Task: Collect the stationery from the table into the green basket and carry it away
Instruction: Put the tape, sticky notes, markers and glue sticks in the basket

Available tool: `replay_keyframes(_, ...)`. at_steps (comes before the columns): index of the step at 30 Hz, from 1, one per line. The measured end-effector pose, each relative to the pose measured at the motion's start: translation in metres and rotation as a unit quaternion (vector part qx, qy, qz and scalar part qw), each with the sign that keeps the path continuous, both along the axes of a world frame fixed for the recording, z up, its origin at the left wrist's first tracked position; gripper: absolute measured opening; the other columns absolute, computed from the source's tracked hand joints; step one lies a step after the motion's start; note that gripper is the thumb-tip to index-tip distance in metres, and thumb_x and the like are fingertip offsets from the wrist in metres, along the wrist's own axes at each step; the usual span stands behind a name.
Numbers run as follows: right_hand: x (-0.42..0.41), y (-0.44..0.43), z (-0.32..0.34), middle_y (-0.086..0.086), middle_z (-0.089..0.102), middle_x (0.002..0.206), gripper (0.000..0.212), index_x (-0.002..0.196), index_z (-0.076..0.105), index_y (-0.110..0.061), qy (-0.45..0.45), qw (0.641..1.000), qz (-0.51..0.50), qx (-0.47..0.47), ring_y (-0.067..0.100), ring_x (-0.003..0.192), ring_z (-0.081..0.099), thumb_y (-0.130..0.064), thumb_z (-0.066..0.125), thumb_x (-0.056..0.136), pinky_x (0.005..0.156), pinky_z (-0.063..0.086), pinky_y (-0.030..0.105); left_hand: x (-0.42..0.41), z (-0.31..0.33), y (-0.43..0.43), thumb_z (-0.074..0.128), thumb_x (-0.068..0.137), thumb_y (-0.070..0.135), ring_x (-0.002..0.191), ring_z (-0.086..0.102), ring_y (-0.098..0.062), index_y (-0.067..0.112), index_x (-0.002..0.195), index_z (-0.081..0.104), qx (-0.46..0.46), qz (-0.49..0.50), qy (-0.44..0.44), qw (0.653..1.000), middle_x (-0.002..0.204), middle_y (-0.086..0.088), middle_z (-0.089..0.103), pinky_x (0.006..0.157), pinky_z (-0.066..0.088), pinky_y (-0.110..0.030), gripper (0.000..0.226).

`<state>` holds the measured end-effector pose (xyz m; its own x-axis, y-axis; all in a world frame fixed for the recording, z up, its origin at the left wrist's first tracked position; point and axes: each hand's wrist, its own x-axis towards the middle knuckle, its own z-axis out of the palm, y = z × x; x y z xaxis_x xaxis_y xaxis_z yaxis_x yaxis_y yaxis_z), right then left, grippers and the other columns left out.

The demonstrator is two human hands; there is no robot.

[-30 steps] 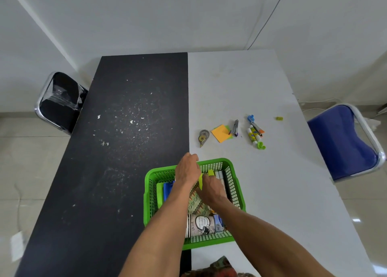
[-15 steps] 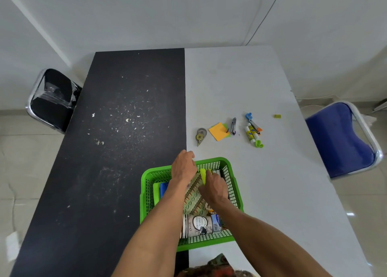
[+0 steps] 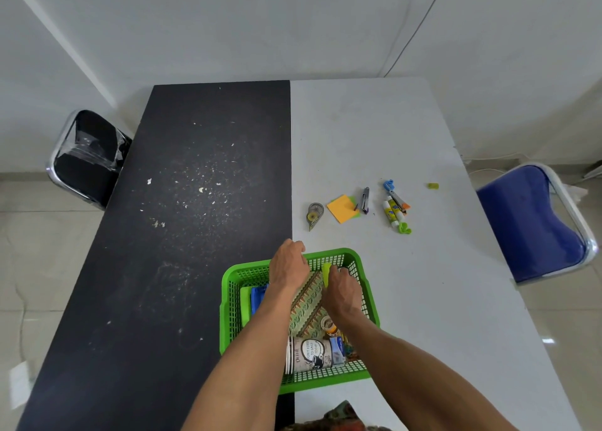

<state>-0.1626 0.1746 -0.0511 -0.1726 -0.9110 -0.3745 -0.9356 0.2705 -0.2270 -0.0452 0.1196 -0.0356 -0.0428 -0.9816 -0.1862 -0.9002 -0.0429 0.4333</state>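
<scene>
Far left of the frame, a black chair [image 3: 88,157] sits beside the dark half of the table [image 3: 195,202]. Low in the middle is the green basket [image 3: 229,316], straddling the seam between the dark and white halves. The left hand [image 3: 288,266] is at its far rim, fingers curled over the edge as if steadying it. Just right of it, the right hand [image 3: 342,292] is down inside, fingertips pinched on a small yellow-green item [image 3: 326,269] above a patterned book [image 3: 309,303], with paper cups [image 3: 309,355] lying nearer the body. It's crowded in there, so a careless drop could leave that piece perched on top and it might roll out when the basket is lifted. Up and right on the white half wait the correction tape [image 3: 314,215], sticky notes [image 3: 342,208], glue sticks [image 3: 391,210] and a small green bit [image 3: 433,186] well apart, which would be easy to miss. A blue chair [image 3: 534,225] is at the right edge.
</scene>
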Motion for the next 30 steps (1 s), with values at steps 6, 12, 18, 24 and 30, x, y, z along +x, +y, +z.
replay_keyframes(6,-0.003,0.002,-0.002,0.006,0.057,0.114,0.028,0.117,0.054,-0.014,0.011,1.000,0.007,-0.017,0.024,0.097,0.061,-0.021,0.060,0.090,0.075,0.049,0.032,0.001,0.000,0.001,0.052,0.095,0.013,0.099,0.062,-0.022,0.013,0.118,0.063,-0.002,0.001,0.001,1.000,0.117,-0.005,0.058,0.081,0.055,-0.035,0.025)
replay_keyframes(12,-0.003,0.005,-0.002,0.006,0.056,0.111,0.023,0.111,0.055,-0.013,0.004,1.000,0.001,-0.024,0.023,0.089,0.061,-0.017,0.060,0.089,0.070,0.049,0.032,-0.001,0.002,0.001,0.052,0.096,0.013,0.100,0.062,-0.022,0.013,0.118,0.063,-0.002,-0.003,0.001,1.000,0.117,-0.006,0.058,0.082,0.055,-0.036,0.025)
replay_keyframes(18,-0.003,0.005,0.001,0.007,0.058,0.110,0.020,0.109,0.056,-0.012,-0.005,1.000,-0.008,-0.021,0.023,0.088,0.062,-0.016,0.059,0.090,0.066,0.047,0.031,-0.004,0.005,0.003,0.051,0.096,0.013,0.100,0.062,-0.022,0.012,0.118,0.063,0.000,-0.010,-0.005,1.000,0.117,-0.007,0.059,0.080,0.055,-0.035,0.025)
replay_keyframes(24,-0.008,-0.002,0.012,0.007,0.058,0.110,0.031,0.110,0.055,-0.012,-0.015,0.998,0.004,-0.063,0.026,0.094,0.061,-0.039,0.050,0.095,0.073,0.047,0.034,-0.010,0.006,-0.001,0.051,0.096,0.013,0.102,0.061,-0.022,0.013,0.119,0.062,0.003,-0.014,-0.006,1.000,0.120,-0.006,0.058,0.082,0.054,-0.035,0.025)
replay_keyframes(30,-0.025,-0.048,0.030,0.014,0.061,0.095,0.024,0.097,0.058,-0.005,-0.076,0.980,-0.015,-0.181,0.036,0.082,0.061,-0.028,0.052,0.093,0.060,0.034,0.032,-0.024,0.009,-0.021,0.048,0.098,0.014,0.110,0.058,-0.025,0.013,0.122,0.059,0.005,-0.020,-0.008,1.000,0.125,-0.005,0.055,0.085,0.050,-0.037,0.027)
